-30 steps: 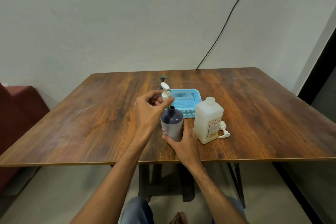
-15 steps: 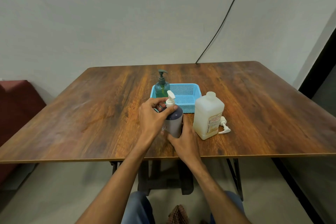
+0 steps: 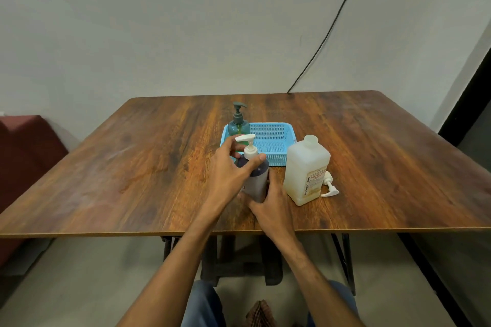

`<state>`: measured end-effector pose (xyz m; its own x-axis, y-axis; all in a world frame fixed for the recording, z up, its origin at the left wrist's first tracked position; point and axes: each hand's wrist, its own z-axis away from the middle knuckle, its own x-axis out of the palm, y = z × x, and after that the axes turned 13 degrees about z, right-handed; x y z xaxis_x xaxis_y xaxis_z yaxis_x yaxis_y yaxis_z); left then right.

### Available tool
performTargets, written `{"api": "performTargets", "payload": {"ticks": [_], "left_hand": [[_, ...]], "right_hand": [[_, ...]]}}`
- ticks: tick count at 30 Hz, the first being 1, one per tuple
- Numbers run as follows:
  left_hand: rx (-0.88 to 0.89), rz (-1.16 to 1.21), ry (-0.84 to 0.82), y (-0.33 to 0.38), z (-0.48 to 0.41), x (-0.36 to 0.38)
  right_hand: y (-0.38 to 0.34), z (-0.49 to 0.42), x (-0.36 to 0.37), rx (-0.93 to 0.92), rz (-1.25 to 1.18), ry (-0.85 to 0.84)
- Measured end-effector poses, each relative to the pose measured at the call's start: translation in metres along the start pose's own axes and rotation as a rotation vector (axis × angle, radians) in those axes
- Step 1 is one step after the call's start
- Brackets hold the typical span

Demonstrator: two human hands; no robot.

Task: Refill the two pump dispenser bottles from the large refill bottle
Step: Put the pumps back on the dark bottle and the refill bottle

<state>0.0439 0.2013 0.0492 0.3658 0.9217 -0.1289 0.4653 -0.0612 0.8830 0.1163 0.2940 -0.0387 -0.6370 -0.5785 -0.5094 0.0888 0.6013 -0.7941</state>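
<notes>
A dark purple dispenser bottle (image 3: 257, 180) stands near the table's front edge with a white pump head (image 3: 248, 145) seated on its neck. My left hand (image 3: 228, 175) grips the pump collar from the left. My right hand (image 3: 268, 207) holds the bottle's lower body from the front. A green pump bottle (image 3: 238, 125) stands in the left end of a blue basket (image 3: 273, 141). The large translucent refill bottle (image 3: 305, 170) stands open-topped to the right, with its white pump (image 3: 329, 186) lying beside it.
The wooden table (image 3: 132, 167) reaches to a grey wall with a black cable (image 3: 326, 34) running down it. A dark red seat (image 3: 24, 156) sits left of the table. My knees show below the front edge.
My left hand has lowered the white pump from above the open neck down onto the purple bottle. The green bottle has come into view as my head lifted.
</notes>
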Motion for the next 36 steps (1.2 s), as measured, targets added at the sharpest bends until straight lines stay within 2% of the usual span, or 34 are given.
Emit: {"api": "performTargets", "payload": {"ticks": [4,12,16,19,22,25,27,31,36], "left_hand": [[0.006,0.065,0.141,-0.008,0.000,0.008],[0.055,0.001,-0.060,-0.021,0.005,-0.001],[0.010,0.179,0.114,-0.015,0.010,0.007],[-0.003,0.184,0.185,-0.012,0.009,0.016],[0.039,0.087,0.153,-0.018,0.005,0.014],[0.046,-0.024,0.022,-0.028,0.003,0.004],[0.021,0.023,-0.026,-0.025,0.006,0.001],[0.032,0.217,0.109,-0.017,0.009,0.009],[0.043,0.141,0.138,-0.024,0.005,0.012]], "right_hand": [[0.001,0.000,0.000,0.007,0.006,0.006],[-0.002,0.000,-0.003,-0.021,0.009,0.010],[-0.003,0.000,-0.002,-0.003,0.018,0.009],[0.001,0.000,0.001,0.008,0.030,0.009],[0.001,0.000,0.001,0.003,0.037,0.015],[-0.002,0.000,-0.001,0.002,0.037,0.015],[-0.003,0.000,-0.001,0.003,0.041,0.009],[-0.002,0.000,-0.001,0.013,0.024,0.005],[-0.003,0.000,-0.002,0.008,0.011,0.004]]}}
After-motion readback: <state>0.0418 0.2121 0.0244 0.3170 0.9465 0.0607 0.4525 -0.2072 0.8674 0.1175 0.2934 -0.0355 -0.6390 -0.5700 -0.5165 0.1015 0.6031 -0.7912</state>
